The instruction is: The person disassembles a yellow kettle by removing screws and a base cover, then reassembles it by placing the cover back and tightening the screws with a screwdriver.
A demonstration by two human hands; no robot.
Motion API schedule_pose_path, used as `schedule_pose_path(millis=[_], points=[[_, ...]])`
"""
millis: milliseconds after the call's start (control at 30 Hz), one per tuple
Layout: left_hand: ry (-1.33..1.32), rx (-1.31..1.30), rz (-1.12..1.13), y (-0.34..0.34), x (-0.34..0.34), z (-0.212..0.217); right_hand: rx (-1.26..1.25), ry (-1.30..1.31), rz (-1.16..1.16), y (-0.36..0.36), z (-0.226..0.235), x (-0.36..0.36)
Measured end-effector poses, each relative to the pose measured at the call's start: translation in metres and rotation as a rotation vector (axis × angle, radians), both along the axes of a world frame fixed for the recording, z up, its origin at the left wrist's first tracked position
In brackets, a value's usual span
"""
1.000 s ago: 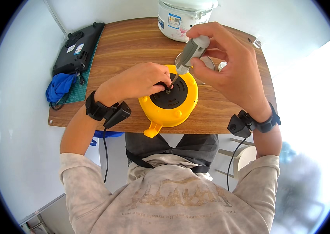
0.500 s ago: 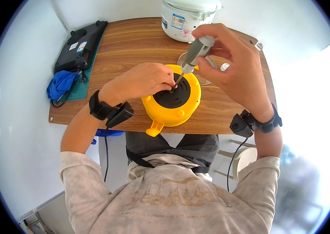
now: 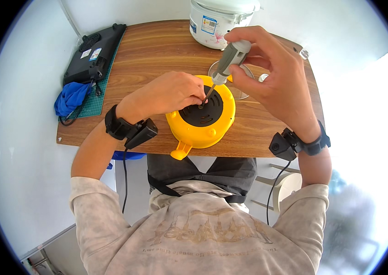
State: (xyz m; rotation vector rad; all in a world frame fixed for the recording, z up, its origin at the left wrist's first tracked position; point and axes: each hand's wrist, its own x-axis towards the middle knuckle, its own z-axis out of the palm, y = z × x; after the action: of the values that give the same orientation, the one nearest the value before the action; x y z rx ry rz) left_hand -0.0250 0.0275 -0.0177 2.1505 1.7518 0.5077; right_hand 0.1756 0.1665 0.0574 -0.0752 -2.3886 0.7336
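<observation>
At the tabletop's (image 3: 148, 50) near edge, a smooth yellow lug (image 3: 180, 152) juts from the round yellow plastic housing (image 3: 189, 136), which lies between my hands, its small bumps facing up. My left hand (image 3: 178, 91), nearer its slotted matte-black disc (image 3: 203, 118), has its fingertips bunched by the shaft's lower end; what they pinch, I cannot tell. My right hand (image 3: 276, 68) is clamped round the grey screwdriver (image 3: 226, 64), whose long axis slants down leftward to the disc's middle. Beyond lies a clear round lid (image 3: 238, 93); by the far-left corner, a black appliance (image 3: 95, 55) and crumpled blue cloth (image 3: 71, 97); at the far edge, a glossy white cooker (image 3: 223, 27).
</observation>
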Motion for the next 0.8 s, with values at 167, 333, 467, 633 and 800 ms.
schedule_pose_path(millis=[167,333,467,633,800], points=[[-0.011,-0.031,0.027,-0.0008,0.0021,0.0030,0.003,0.008,0.022,-0.0003,-0.0010,-0.0019],[-0.034,0.006,0.023,-0.0017,0.0020,0.0020,0.005,0.013,0.009,-0.0009,-0.0012,-0.0013],[-0.022,0.011,0.023,-0.0016,0.0018,0.0016,0.005,0.016,0.017,-0.0011,-0.0019,-0.0029],[-0.015,-0.026,0.054,-0.0026,0.0018,0.0013,0.048,0.051,0.090,0.0004,-0.0023,-0.0025],[-0.064,-0.039,0.070,-0.0039,0.0020,0.0044,0.022,0.016,0.102,0.0050,-0.0004,-0.0012]])
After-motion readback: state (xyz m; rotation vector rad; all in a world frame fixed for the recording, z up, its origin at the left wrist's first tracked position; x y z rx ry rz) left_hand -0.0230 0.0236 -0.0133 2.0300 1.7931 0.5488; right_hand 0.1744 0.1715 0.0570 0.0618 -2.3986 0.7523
